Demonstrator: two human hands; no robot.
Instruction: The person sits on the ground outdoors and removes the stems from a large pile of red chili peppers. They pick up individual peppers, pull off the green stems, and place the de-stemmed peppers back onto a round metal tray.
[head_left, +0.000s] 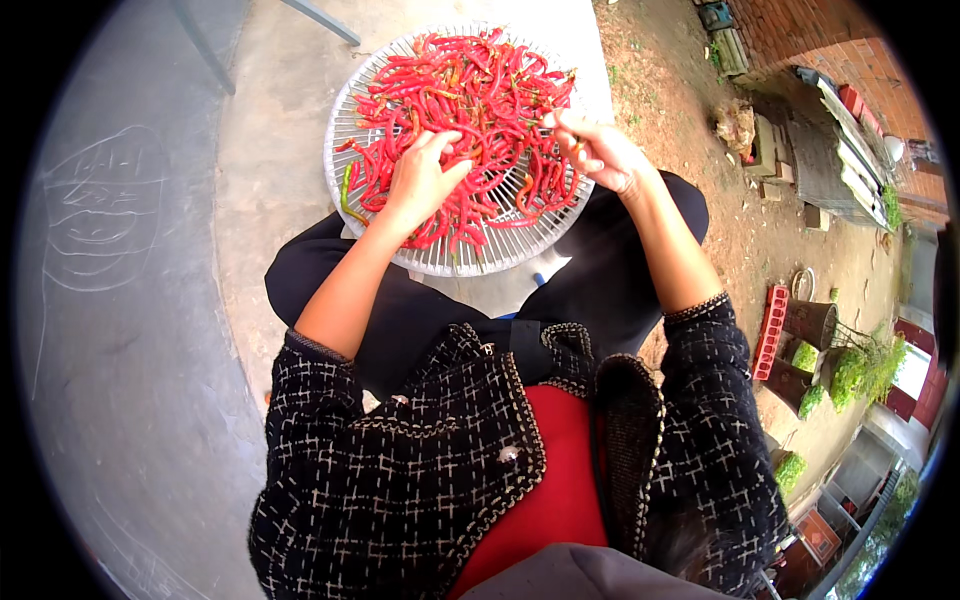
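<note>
A heap of red chili peppers (480, 97) covers most of a round white tray with radial ribs (517, 251), held at my knees. My left hand (427, 176) lies over the near left of the heap, thumb and forefinger apart, with no pepper plainly between them. Above the right side of the peppers, my right hand (600, 150) has its thumb and forefinger close together beside a green stem. A small orange-brown bit shows among its curled fingers; whether it is gripped is unclear. One greenish pepper (346, 187) lies along the tray's left rim.
Grey concrete with chalk drawings (101, 217) spreads to the left, and grey metal legs (322, 21) stand at the top. On the dirt ground at right are a chicken (735, 127), a red perforated tray (770, 332) and potted plants (806, 356). My black trousers (652, 225) flank the tray.
</note>
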